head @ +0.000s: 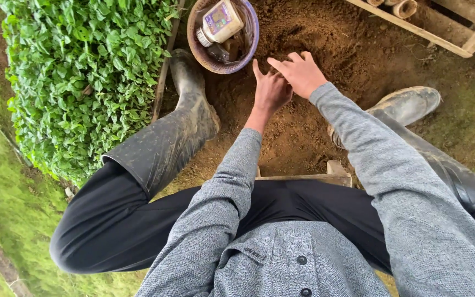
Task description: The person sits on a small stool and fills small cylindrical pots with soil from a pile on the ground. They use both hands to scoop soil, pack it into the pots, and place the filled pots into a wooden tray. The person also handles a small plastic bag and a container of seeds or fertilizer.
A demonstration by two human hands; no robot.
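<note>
I sit on a low wooden stool (333, 175) over a heap of loose brown soil (325, 38). My left hand (270, 91) and my right hand (299, 71) hover together just above the soil, touching each other, fingers pointing away from me. Whether they hold anything between them is hidden by the backs of the hands. A purple basin (251, 38) sits just beyond my left hand, with a plastic jar (220, 22) lying inside it on some soil.
A dense bed of green seedlings (83, 71) fills the left side, edged by a thin stick (163, 71). My muddy rubber boots (185, 121) (408, 104) flank the soil. Wooden planks (413, 25) and rolled tubes (402, 6) lie at the top right. Grass borders the left edge.
</note>
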